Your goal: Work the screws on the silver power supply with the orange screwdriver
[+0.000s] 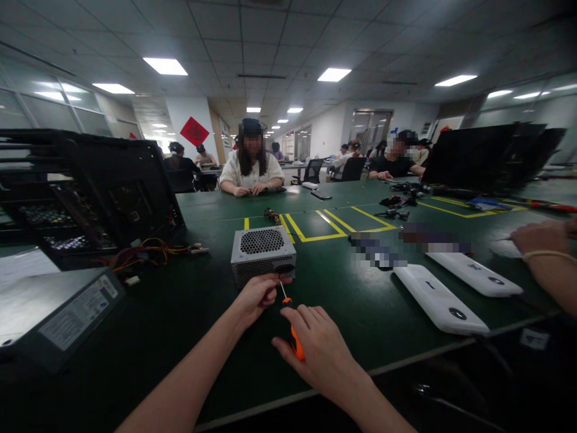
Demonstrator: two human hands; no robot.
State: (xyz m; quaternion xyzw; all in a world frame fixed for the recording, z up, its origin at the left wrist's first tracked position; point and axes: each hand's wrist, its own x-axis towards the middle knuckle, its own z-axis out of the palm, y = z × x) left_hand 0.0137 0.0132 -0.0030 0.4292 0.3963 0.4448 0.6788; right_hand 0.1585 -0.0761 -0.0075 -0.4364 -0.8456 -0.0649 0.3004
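A grey computer power supply rests on the green table before me, its honeycomb grille facing up. Wrapped round the orange and black handle of a screwdriver is my right hand. The thin shaft points up and away, its tip meeting the lower front of the power supply. My left hand lies against that same front face, fingers bent together and fingertips beside the screwdriver's tip. Whatever is between those fingertips is too small to make out.
On the left stand an open black computer case with loose cables and another power supply. White power banks lie at right, near another person's hand. Yellow tape marks the table. A person sits opposite.
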